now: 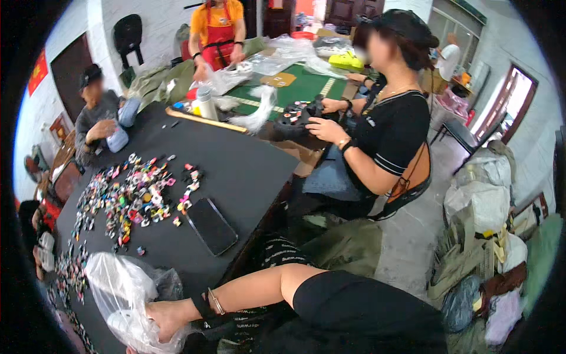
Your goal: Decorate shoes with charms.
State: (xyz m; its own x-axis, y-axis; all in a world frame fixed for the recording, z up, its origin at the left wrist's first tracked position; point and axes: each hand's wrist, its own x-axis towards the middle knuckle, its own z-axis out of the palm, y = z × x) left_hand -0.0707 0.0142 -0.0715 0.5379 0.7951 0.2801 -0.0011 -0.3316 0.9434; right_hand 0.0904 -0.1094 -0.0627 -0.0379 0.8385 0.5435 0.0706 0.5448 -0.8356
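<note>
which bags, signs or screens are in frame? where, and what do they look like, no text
Phone: flat on the black table, dark rectangle, screen off.
Clear bag: lower left table edge, crumpled plastic, a hand gripping it.
Red sign: left wall, small, tilted.
Clear bags: far table, loose heap.
White sacks: right floor, bulging.
</note>
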